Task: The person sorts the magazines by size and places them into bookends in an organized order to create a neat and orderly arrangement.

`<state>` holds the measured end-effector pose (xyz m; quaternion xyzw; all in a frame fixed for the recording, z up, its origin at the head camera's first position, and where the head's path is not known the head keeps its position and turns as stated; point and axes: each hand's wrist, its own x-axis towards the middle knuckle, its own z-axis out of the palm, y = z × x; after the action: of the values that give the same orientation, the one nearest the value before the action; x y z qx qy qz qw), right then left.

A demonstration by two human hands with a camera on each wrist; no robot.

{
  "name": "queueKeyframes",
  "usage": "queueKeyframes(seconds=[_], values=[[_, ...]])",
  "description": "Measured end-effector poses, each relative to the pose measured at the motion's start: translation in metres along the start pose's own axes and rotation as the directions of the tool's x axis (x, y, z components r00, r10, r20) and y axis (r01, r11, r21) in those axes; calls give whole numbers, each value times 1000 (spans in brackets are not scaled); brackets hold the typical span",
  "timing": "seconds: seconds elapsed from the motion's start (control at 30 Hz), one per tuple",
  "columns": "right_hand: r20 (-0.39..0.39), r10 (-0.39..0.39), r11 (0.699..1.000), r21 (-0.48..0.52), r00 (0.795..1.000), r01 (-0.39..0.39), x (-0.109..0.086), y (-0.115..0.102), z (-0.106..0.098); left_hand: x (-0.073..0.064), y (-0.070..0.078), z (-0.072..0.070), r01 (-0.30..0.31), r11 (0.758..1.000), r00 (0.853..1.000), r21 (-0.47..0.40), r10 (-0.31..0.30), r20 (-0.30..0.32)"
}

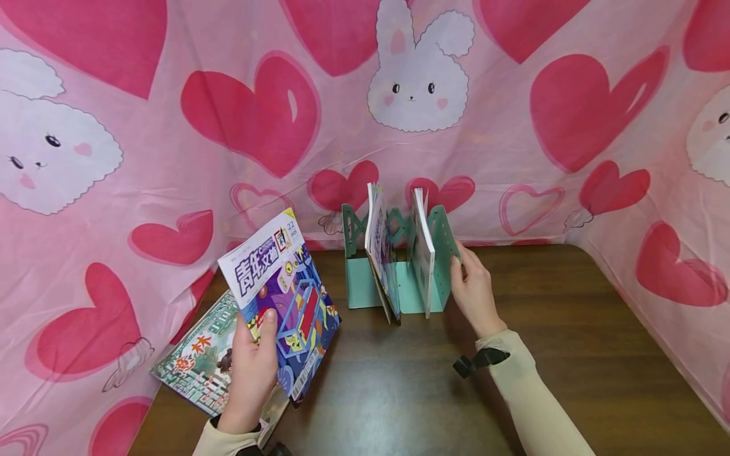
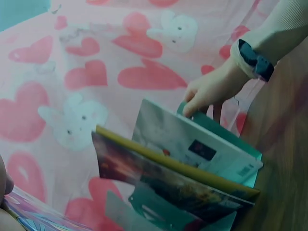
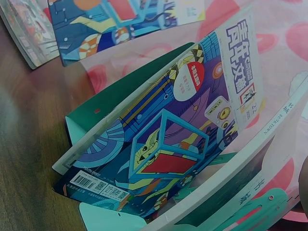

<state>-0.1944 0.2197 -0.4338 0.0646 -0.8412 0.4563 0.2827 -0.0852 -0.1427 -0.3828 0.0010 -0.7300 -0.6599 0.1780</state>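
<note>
The left hand [image 1: 253, 364] pinches a magazine [image 1: 296, 301] by its left edge, the thumb lying flat over the front cover and the other fingers mostly hidden behind it. The right hand [image 1: 474, 288] pinches the right end plate [image 1: 445, 253] of a green book stand [image 1: 365, 288], with the thumb on the inner side; how far apart its other fingers lie, I cannot tell. The held magazine is tilted, front cover facing up toward the head camera, to the left of the stand. It has a white band with large purple lettering and the number 22, a yellow top corner, a purple and blue drawing with a red panel, and a barcode near the bottom. Behind and below it, a greenish magazine [image 1: 199, 358] with orange lettering lies on the brown table [image 1: 388, 380]. In the stand, one leaning group of magazines [image 1: 379, 259] shows a matching purple cover, and a pale magazine [image 1: 422, 253] stands near the right plate.
</note>
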Motion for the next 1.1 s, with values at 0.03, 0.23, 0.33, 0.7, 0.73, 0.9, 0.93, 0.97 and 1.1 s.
queueKeyframes(seconds=[0.03,0.23,0.33,0.7,0.73,0.9,0.93,0.97,1.1], values=[[1,0,1000,0,1000,0,0,0,0,-2,2,1,-4,1000,1000,17,4,3],[2,-4,1000,6,1000,4,0,0,1,-11,11,8,-42,999,999,32,41,23],[-4,-9,1000,4,1000,9,0,0,1,-15,13,11,-88,996,996,22,87,34],[-12,-20,1000,-12,1000,20,-1,0,2,-27,23,19,-157,987,985,17,156,76],[-11,-20,1000,-11,1000,20,-1,0,2,-28,24,19,-163,986,984,22,161,75],[-18,-22,1000,-5,1000,22,0,0,2,-31,28,21,-193,981,976,-1,192,103],[-19,-24,1000,-4,1000,23,0,-1,2,-32,29,22,-203,979,973,-13,203,108],[-20,-26,1000,-3,999,26,0,-1,1,-33,29,22,-215,976,970,-19,216,112],[-24,-35,999,-6,999,35,0,-2,1,-37,32,23,-229,972,964,-47,233,127]])
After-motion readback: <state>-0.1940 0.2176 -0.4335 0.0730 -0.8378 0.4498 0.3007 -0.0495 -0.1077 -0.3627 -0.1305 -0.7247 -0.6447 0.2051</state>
